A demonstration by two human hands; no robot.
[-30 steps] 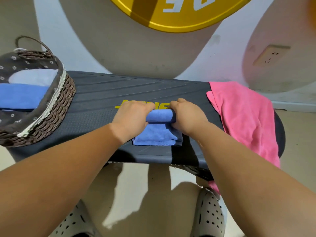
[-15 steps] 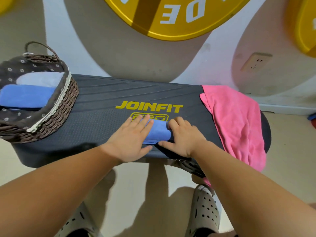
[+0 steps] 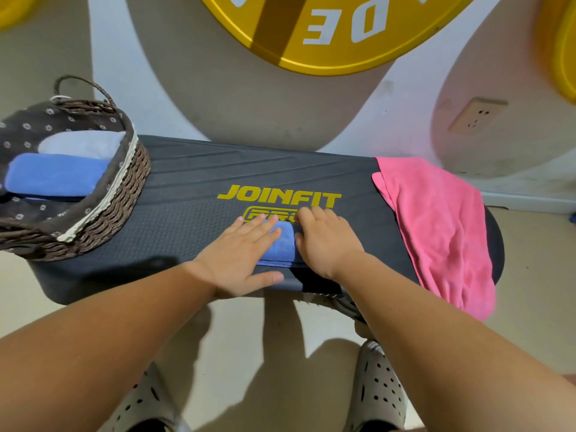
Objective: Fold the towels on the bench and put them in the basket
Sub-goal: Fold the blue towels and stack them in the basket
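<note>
A small folded blue towel (image 3: 285, 244) lies on the dark bench (image 3: 193, 213) near its front edge, under the yellow logo. My left hand (image 3: 240, 257) presses flat on its left half with straight fingers. My right hand (image 3: 327, 241) rests flat on its right half. A pink towel (image 3: 442, 226) lies unfolded over the bench's right end and hangs down the front. The wicker basket (image 3: 124, 194) stands on the bench's left end, holding a rolled blue towel (image 3: 56, 176) and a pale blue towel (image 3: 84, 143).
A wall with a large yellow disc (image 3: 327, 29) stands right behind the bench. A wall socket (image 3: 477, 115) is at the right. My two grey perforated shoes (image 3: 380, 391) stand on the beige floor below the bench's front edge.
One second ago both hands gripped the blue towel's far edge while folding it. Both hands have since flattened on top of the now smaller folded towel. The view has shifted slightly.
</note>
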